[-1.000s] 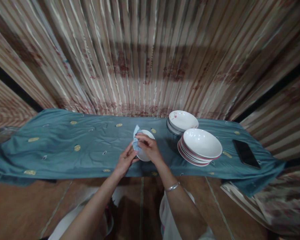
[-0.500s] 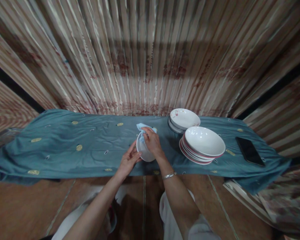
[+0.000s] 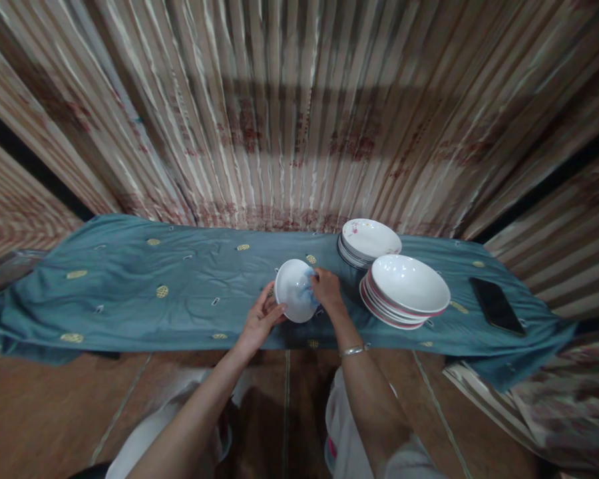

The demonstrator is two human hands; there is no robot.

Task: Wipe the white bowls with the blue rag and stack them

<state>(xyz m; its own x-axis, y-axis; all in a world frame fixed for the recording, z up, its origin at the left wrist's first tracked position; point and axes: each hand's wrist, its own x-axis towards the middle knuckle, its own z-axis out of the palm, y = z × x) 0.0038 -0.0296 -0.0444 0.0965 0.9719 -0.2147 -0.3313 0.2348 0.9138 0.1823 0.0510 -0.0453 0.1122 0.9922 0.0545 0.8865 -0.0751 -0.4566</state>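
Note:
A small white bowl (image 3: 292,289) is tilted toward me above the cloth-covered table. My left hand (image 3: 261,316) grips its left and lower rim, thumb inside the edge. At the bowl's right rim, my right hand (image 3: 327,289) is closed on a light blue cloth (image 3: 308,286), which is pressed against the inner right side and somewhat blurred. A silver bracelet (image 3: 353,350) sits on my right wrist.
To the right stands a stack of white bowls with red rims (image 3: 409,286). Behind it is a stack of flower-patterned dishes (image 3: 370,238). A black phone (image 3: 496,306) lies near the right end of the teal tablecloth (image 3: 124,286). Pleated curtains (image 3: 279,133) hang behind.
My right hand has moved with the blue cloth from the bowl's far upper edge to its right side. The bowl's inside shows more fully. My left hand keeps its hold.

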